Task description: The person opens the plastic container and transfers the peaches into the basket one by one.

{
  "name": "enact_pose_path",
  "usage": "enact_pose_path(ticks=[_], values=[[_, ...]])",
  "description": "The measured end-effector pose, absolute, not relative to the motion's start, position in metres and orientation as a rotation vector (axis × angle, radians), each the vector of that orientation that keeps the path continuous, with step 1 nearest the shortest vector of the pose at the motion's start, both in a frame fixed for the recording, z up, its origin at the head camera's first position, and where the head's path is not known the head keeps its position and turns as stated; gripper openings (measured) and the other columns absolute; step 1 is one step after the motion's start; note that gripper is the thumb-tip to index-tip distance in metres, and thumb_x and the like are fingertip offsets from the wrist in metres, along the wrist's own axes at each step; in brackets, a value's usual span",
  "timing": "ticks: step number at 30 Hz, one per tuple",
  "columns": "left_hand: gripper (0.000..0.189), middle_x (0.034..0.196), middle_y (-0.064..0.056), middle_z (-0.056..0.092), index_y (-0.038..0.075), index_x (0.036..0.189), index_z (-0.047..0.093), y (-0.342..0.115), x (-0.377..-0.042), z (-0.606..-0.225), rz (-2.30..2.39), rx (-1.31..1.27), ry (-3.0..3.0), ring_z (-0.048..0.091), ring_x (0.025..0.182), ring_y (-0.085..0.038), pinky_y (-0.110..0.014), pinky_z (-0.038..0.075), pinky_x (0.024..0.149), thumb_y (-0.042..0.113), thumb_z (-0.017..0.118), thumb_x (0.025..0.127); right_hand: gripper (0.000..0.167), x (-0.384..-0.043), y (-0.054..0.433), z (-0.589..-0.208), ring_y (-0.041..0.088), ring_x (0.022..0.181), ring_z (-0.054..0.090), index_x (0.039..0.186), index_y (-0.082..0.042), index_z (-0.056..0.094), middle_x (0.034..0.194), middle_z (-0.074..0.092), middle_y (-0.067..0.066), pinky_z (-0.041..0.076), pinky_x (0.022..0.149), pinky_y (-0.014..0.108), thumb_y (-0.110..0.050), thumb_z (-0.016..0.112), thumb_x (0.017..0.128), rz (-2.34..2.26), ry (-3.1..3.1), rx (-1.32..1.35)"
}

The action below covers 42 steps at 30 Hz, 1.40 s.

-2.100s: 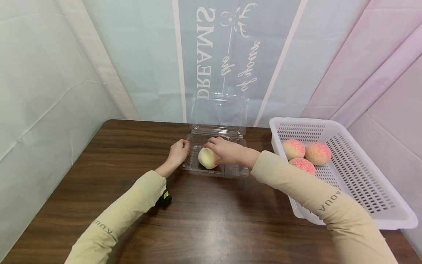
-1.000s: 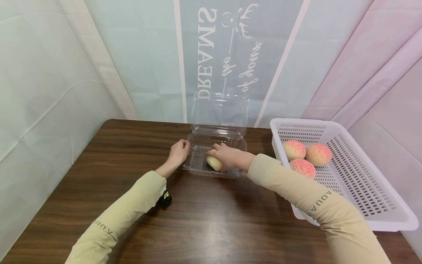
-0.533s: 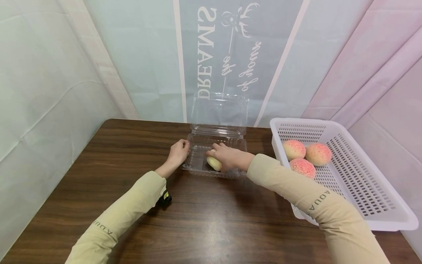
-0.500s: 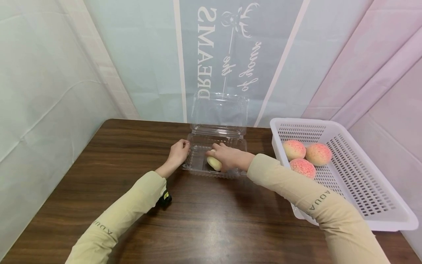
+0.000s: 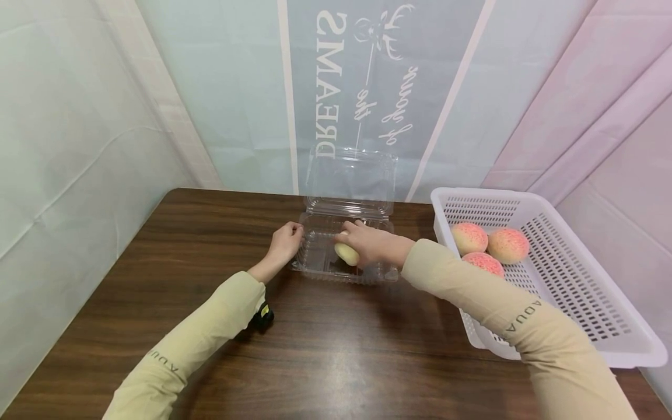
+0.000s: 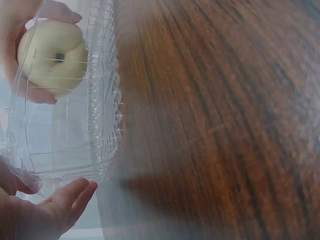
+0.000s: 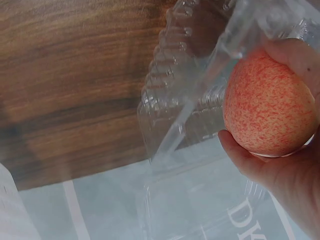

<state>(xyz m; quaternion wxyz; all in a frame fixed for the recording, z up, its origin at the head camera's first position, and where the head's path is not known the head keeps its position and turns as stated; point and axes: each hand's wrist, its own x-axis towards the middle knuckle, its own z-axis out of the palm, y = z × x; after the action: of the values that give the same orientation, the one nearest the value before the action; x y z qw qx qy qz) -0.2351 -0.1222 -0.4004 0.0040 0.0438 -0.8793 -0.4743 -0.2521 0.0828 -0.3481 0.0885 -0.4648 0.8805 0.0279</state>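
Observation:
A clear plastic clamshell box [image 5: 343, 275] stands on the table with its lid [image 5: 350, 178] raised against the backdrop. At the box's left edge my left hand [image 5: 285, 242] pinches the rim between thumb and fingers; the left wrist view shows those fingers [image 6: 75, 200] at the end wall. My right hand [image 5: 367, 242] grips a peach [image 5: 347, 255] inside or just over the base. In the right wrist view the peach [image 7: 270, 105] shows a speckled red side, with thumb and fingers curled round it. Its pale stem end faces the left wrist camera.
A white perforated plastic basket [image 5: 583, 256] stands at the table's right, under the right forearm. Three pink-speckled peaches [image 5: 508, 245] lie at its left end. A printed fabric backdrop [image 5: 252, 105] hangs behind the brown wooden table [image 5: 294, 361].
The right hand lowered the peach into the box's base, paused there, and has now shifted it slightly right and up in the view. The left hand has kept its place on the rim.

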Motion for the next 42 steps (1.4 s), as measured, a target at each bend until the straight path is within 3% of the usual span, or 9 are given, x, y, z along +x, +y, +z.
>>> enact_pose_path(ticks=[16, 25, 42], values=[[0.035, 0.101, -0.020, 0.061, -0.006, 0.117, 0.052, -0.121, -0.234, -0.400, -1.512, 0.139, -2.765, 0.060, 0.091, -0.026, -0.033, 0.049, 0.075, 0.017, 0.035, 0.098, 0.064, -0.249, 0.099, -0.337, 0.032, 0.101, 0.044, 0.124, -0.013, 0.052, 0.114, 0.045, 0.014, 0.047, 0.077, 0.042, -0.011, 0.077, 0.065, 0.041, 2.662, -1.413], [0.035, 0.102, -0.020, 0.061, -0.006, 0.118, 0.052, -0.120, -0.234, -0.401, -1.528, 0.149, -2.759, 0.060, 0.093, -0.026, -0.033, 0.049, 0.076, 0.017, 0.035, 0.098, 0.054, -0.246, 0.110, -0.331, 0.033, 0.092, 0.046, 0.116, -0.011, 0.055, 0.108, 0.047, 0.014, 0.045, 0.075, 0.042, -0.014, 0.076, 0.067, 0.007, 2.691, -1.537], [0.036, 0.105, -0.021, 0.060, -0.007, 0.120, 0.050, -0.119, -0.234, -0.402, -1.559, 0.146, -2.751, 0.059, 0.095, -0.027, -0.033, 0.049, 0.078, 0.016, 0.034, 0.098, 0.063, -0.242, 0.124, -0.327, 0.033, 0.099, 0.046, 0.118, -0.016, 0.056, 0.116, 0.047, 0.015, 0.048, 0.072, 0.046, -0.007, 0.079, 0.060, 0.138, 2.739, -1.671]])
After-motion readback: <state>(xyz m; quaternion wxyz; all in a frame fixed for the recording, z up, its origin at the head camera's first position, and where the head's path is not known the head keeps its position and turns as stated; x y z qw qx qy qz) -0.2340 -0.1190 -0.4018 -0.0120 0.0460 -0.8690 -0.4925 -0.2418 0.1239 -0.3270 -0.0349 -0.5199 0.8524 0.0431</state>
